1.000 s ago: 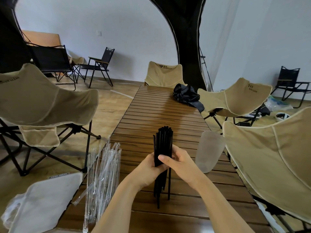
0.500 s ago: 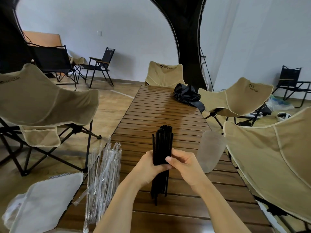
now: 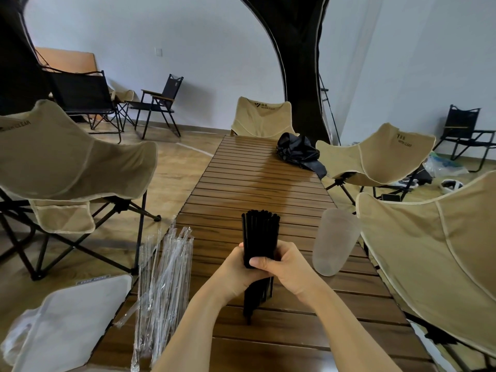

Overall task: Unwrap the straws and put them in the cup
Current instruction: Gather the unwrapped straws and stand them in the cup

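Quick update: the black straws (image 3: 259,234) are being pulled into one tight bundle now. A second ago the right grip (image 3: 291,267) was only being laid against the side with fairly straight fingers, and one straw was hanging loose and lower than the rest. Now that stray is being tucked back in. The bundle is being clasped from both sides, with the left grip (image 3: 236,267) wrapped round it on one side and the right grip curled round it on the other, thumb across the front. So both are being kept closed on the straws, about halfway up the bundle.

What that's probably meaning for the task: the unwrapping part is looking done. The clear wrappers (image 3: 166,277) are being left in a heap on the left side of the desk (image 3: 268,183), and no wrapped straw is being spotted in the hands. The bundle is getting squared up, most likely so it can be dropped in all at once.

The straws are being held upright, sticking out above and below the fists, and whether the bottom ends are touching the desk can't be told. The frosted cup (image 3: 335,240) is being left just to the right of the right grip, near but not touching, and seemingly empty.
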Available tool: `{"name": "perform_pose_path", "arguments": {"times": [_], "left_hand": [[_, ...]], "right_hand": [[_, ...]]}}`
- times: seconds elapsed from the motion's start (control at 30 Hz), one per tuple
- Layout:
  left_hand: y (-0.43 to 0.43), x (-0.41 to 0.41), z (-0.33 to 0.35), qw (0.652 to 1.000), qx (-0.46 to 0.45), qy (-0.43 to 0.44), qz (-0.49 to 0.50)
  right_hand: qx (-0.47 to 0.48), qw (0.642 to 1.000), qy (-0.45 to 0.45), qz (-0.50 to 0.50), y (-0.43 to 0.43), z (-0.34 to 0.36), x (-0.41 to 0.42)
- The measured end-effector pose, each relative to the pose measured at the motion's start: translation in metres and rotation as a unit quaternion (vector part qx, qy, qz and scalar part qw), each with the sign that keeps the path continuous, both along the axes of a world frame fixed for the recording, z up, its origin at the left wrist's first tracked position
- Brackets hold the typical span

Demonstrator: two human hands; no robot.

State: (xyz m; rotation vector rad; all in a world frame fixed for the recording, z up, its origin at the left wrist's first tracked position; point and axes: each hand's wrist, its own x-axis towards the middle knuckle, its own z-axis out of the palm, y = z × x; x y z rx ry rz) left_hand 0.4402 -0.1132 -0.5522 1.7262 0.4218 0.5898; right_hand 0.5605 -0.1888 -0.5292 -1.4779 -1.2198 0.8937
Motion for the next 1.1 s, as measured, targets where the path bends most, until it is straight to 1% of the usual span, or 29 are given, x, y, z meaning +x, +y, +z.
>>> {"name": "perform_pose_path", "arguments": {"times": [0.1,0.23,0.33,0.43,0.53,0.7,0.93,1.03,1.1], "left_hand": [[-0.001,-0.001,0.001,1.000,0.005,-0.003,0.001],[0.001,-0.005,0.001,1.000,-0.002,-0.013,0.027],[0.001,-0.008,0.005,0.999,-0.009,-0.013,0.031],[-0.001,-0.007,0.008,1.000,0.001,0.000,0.020],[-0.003,-0.005,0.011,1.000,0.001,0.000,0.014],[-0.002,-0.005,0.013,1.000,-0.002,-0.026,0.006],[-0.003,-0.005,0.014,1.000,0.002,-0.020,0.019],[-0.002,-0.004,0.016,0.999,0.009,-0.014,0.037],[-0.001,-0.004,0.018,0.998,0.003,-0.013,0.057]], "right_hand": [[0.008,1.000,-0.003,0.001,-0.002,0.000,0.001],[0.021,1.000,0.012,0.006,-0.008,-0.007,0.007],[-0.002,1.000,0.019,0.021,-0.014,-0.018,0.010],[-0.029,0.999,0.005,0.035,-0.016,-0.027,0.007],[-0.026,0.999,-0.010,0.028,-0.014,-0.028,0.004],[-0.025,1.000,0.012,0.013,-0.012,-0.024,0.005],[-0.016,0.999,0.023,0.021,-0.012,-0.025,0.004],[-0.024,0.999,0.000,0.022,-0.014,-0.027,0.005],[-0.039,0.999,-0.034,-0.003,-0.017,-0.027,0.009]]}}
